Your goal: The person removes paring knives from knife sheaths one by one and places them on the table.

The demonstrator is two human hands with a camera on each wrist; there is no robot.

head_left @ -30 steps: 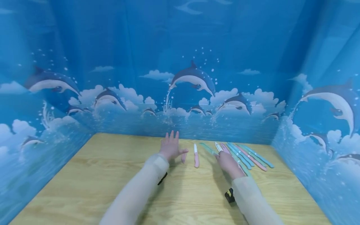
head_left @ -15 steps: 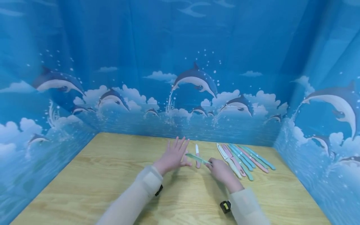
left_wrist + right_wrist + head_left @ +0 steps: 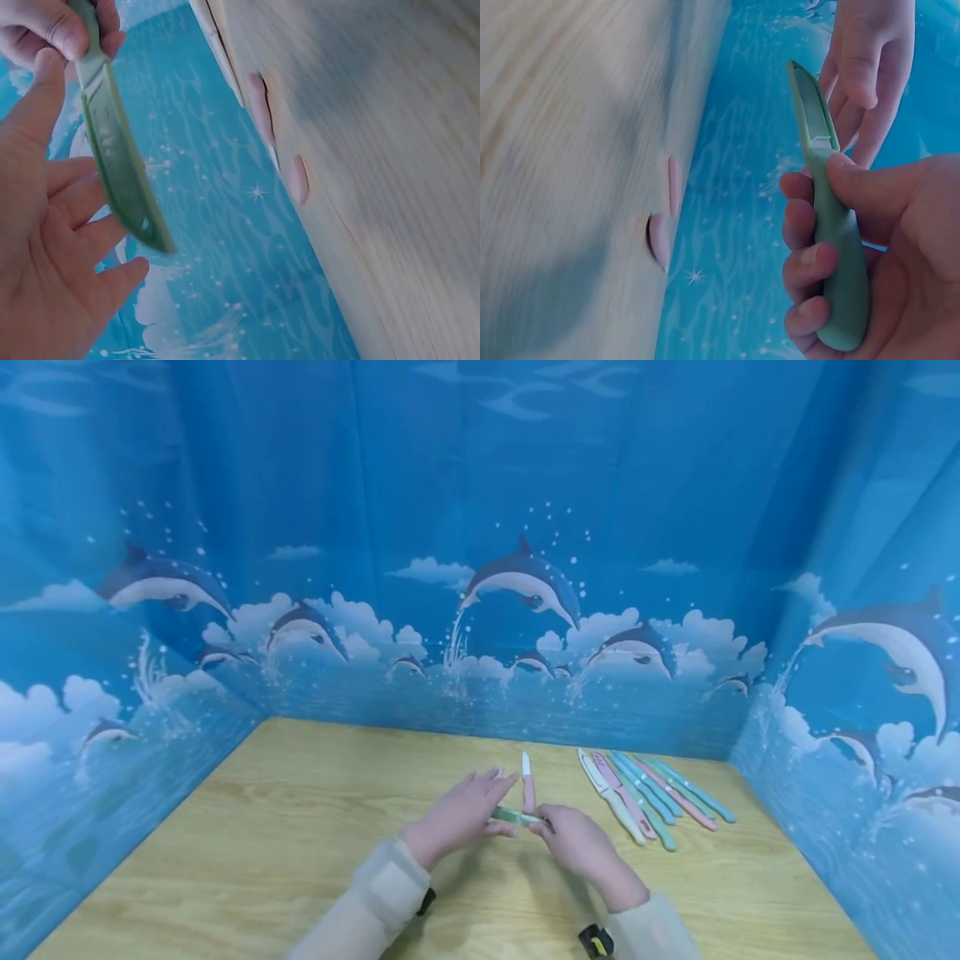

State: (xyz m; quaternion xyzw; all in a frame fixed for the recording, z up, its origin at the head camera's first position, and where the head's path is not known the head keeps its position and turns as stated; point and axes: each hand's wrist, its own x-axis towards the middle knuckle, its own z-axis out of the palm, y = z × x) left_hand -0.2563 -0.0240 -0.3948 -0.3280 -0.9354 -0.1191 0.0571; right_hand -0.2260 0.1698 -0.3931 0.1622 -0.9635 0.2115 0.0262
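Knife: green knife (image 3: 517,816) lies crosswise, sheathed tip toward left hand (image 3: 459,814).
Hands: right hand (image 3: 573,843) grips handle; left spread.
Hidden: blade, inside sheath.

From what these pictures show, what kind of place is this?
Probably a small staged work booth, not a kitchen: a wooden table closed in on three sides by a blue dolphin backdrop. A row of knives lies on it, and the right hand holds a green knife.

In both wrist views the pale wooden tabletop (image 3: 570,150) is motion-blurred, and the small pink knife (image 3: 259,112) lacks detail.
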